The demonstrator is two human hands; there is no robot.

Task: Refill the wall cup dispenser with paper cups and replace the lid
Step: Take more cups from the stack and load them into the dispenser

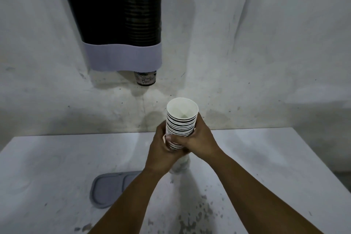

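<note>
A stack of paper cups (181, 118) stands upright over the white table, mouth up, white inside with dark printed rims. My left hand (161, 146) wraps its lower left side and my right hand (199, 138) grips it from the right; the stack's bottom is hidden by my fingers. On the wall above hangs the cup dispenser (117, 11), a dark see-through tube with a grey base collar (123, 57). One cup (145, 79) pokes out underneath. The grey lid (112, 188) lies flat on the table, left of my left forearm.
The white table (266, 157) meets a scuffed white wall along its far edge. Dark specks and stains mark the tabletop near its front right. A pale round object shows just under my hands, partly hidden.
</note>
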